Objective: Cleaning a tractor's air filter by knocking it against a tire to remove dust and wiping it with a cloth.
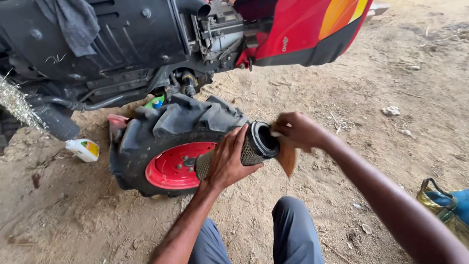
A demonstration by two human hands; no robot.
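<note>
The left hand is wrapped around a cylindrical air filter with a mesh wall and a black end cap, gripping it near mid-frame, just right of the tractor wheel. At 3 o'clock from it, the right hand is closed on a brown cloth, pressed against the rim of the filter's open end; the cloth hangs down below the fingers.

The wheel has a black lugged tyre and a red rim, standing on the dirt floor. At 12 o'clock from the filter sits the tractor's dark engine body, with a grey rag draped over it at the upper left and a red hood bearing orange and yellow stripes at the upper right.

At 9 o'clock from the wheel lies 1 small white bottle on its side, with a yellow and green label. A green scrap shows just above the tyre. At 4 o'clock, by the frame's right edge, stands a blue and yellow bag. The person's grey trouser legs fill the bottom centre.
</note>
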